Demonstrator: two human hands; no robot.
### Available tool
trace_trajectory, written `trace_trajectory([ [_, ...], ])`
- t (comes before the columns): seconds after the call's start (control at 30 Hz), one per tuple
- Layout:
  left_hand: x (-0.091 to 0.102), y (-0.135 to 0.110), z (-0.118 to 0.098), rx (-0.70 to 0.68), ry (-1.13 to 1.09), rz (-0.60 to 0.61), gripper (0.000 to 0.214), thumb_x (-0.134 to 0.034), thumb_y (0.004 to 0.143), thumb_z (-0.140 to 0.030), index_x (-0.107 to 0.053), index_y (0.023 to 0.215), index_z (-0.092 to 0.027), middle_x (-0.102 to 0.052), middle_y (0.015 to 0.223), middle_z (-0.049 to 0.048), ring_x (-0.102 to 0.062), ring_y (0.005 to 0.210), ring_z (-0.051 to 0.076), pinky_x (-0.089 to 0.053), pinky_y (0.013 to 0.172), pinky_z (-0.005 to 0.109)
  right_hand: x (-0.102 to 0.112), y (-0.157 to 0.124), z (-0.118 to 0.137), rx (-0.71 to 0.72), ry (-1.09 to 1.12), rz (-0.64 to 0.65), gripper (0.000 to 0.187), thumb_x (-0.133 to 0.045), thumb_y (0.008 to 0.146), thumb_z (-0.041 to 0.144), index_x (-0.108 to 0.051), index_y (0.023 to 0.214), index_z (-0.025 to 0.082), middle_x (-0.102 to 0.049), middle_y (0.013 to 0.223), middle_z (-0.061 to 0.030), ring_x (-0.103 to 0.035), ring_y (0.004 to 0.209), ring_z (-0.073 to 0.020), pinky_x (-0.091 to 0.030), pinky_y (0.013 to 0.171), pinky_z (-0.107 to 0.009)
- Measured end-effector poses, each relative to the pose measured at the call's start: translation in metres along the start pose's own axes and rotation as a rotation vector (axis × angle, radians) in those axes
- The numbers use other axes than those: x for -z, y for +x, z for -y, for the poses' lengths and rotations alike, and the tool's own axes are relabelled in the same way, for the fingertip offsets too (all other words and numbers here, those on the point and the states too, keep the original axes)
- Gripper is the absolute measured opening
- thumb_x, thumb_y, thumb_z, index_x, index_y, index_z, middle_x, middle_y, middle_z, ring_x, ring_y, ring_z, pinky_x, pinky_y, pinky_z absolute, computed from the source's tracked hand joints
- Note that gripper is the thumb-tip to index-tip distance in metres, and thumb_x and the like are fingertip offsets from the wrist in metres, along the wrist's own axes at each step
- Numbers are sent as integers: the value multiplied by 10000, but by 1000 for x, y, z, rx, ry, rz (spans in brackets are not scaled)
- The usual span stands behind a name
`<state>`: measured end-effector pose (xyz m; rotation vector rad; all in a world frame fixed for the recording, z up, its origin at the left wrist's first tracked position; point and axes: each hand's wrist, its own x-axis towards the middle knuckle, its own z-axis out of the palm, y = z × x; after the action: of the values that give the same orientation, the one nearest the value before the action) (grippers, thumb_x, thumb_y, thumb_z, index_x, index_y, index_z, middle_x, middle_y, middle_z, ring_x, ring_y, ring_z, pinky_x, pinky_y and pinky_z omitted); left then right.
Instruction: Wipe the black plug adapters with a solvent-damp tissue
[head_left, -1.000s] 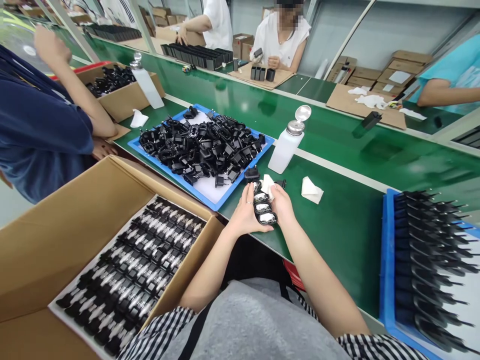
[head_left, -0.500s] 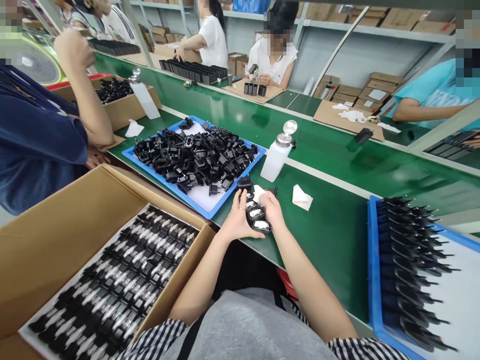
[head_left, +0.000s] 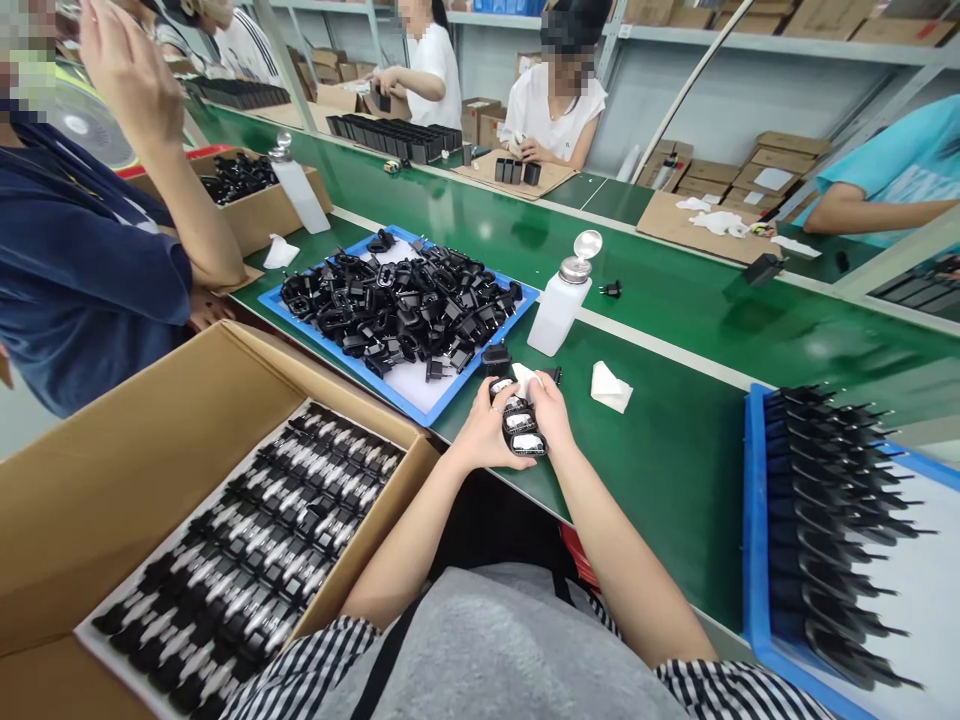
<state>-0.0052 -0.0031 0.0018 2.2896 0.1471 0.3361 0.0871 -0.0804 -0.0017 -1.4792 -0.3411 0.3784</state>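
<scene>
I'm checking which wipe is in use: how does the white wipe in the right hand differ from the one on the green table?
The held white wipe is gripped in the right hand; the loose white wipe lies on the green table.
The held white wipe is partly covered; the loose white wipe is fully in view.
The held white wipe is right by the black pieces in the left hand; the loose white wipe lies apart from them.
Both are white.

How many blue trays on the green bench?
2. One blue tray lies beyond the left hand, heaped with black plugs; the other tray is at the right edge of view, holding rows of black parts. More could be hidden or out of frame.
</scene>
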Motion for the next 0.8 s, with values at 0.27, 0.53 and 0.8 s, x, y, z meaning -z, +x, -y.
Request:
trace_trajectory([
  [0.27,-1,1,4,-46,-1,-3,916,-685,324,-408,-277,1118,-201,-77,1206,108,-244,1116,308,-286,902,417,3,-2,5,8,-39,-21,229,-392,654,362,-502,749,185,-531,705,6,-482,671,-162,-387,617,-270],
  [0.53,-1,0,3,-46,-22,-20,1000,-680,325,-391,-187,1167,-175,-94,1203,127,-263,1104,304,-289,897,416,17,-47,23,368,-587,-82,294,-291,772,242,-515,954,183,-544,959,-44,-498,850,-170,-390,737,-296],
  [0.8,-2,1,7,-35,-29,2,969,-687,309,-300,-219,1145,-156,-84,1202,135,-244,1110,315,-293,889,415,17,-65,25,552,-942,408,342,-243,780,128,-503,996,175,-502,1042,-89,-345,1072,-198,-186,887,-493],
])
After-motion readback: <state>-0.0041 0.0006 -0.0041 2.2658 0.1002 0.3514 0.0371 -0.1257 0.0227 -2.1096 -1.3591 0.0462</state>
